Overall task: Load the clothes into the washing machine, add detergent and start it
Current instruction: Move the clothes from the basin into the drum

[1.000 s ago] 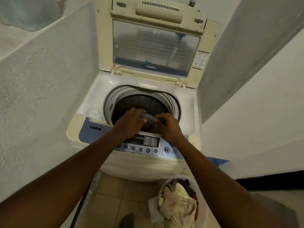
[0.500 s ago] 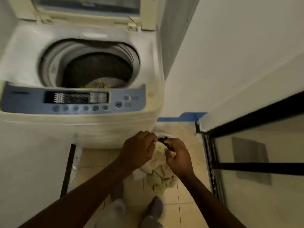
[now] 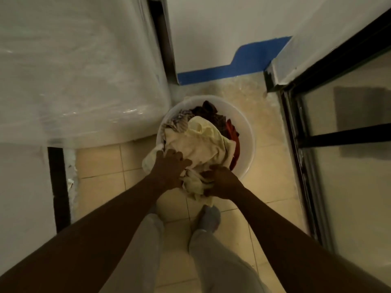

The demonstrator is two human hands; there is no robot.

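Note:
A round white basin (image 3: 246, 132) stands on the tiled floor, heaped with clothes: a cream garment (image 3: 201, 142) on top, dark brown and red pieces (image 3: 213, 115) behind it. My left hand (image 3: 169, 168) presses down on the cream garment's near edge, fingers curled into the cloth. My right hand (image 3: 222, 182) is closed on a bunched fold of the same garment at the basin's front rim. The washing machine (image 3: 80, 68) shows only its plastic-wrapped white front at the upper left; its drum and control panel are out of view.
A white wall with a blue base strip (image 3: 243, 64) runs behind the basin. A black-framed glass door (image 3: 342, 134) stands at the right. My legs in grey trousers and one socked foot (image 3: 209, 218) are on the beige tiles just before the basin.
The view has dropped from the machine's open drum to the floor. Both hands came down from the drum rim to the basin and now grip the cream garment.

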